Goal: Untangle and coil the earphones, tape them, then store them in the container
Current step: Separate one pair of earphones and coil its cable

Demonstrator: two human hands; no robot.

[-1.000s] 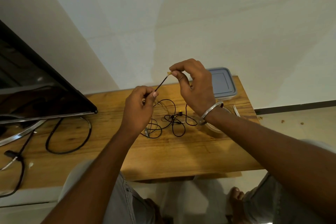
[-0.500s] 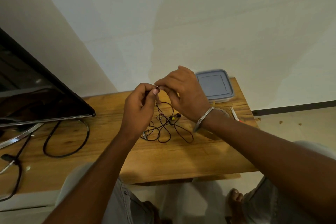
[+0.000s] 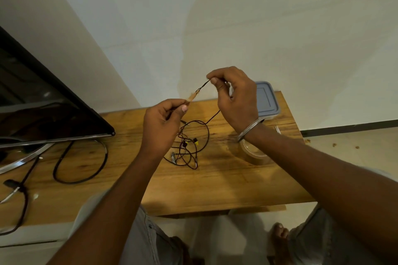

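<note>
Above the table (image 3: 215, 189), the hands, touching half a second ago, are now apart. Left hand (image 3: 163, 127) and right hand (image 3: 234, 97) each pinch the cord (image 3: 202, 88), taut between them. The tangle (image 3: 189, 150) lies on the wood; untangling is likely only starting.

We read this as a home living room. Flat-screen TV (image 3: 43, 103) on a curved chrome stand (image 3: 25, 159) at 9 o'clock, with a black cable (image 3: 73, 182) looped loose on the wooden table (image 3: 226, 189). Plain cream plastered wall (image 3: 258, 28) at 12. Dark skirting (image 3: 349, 128) and pale floor (image 3: 366, 146) with a few crumbs at 3. Lidded plastic food container (image 3: 267, 101) at 1. We're seated at the table with a bare foot (image 3: 280, 232) at 5.
</note>
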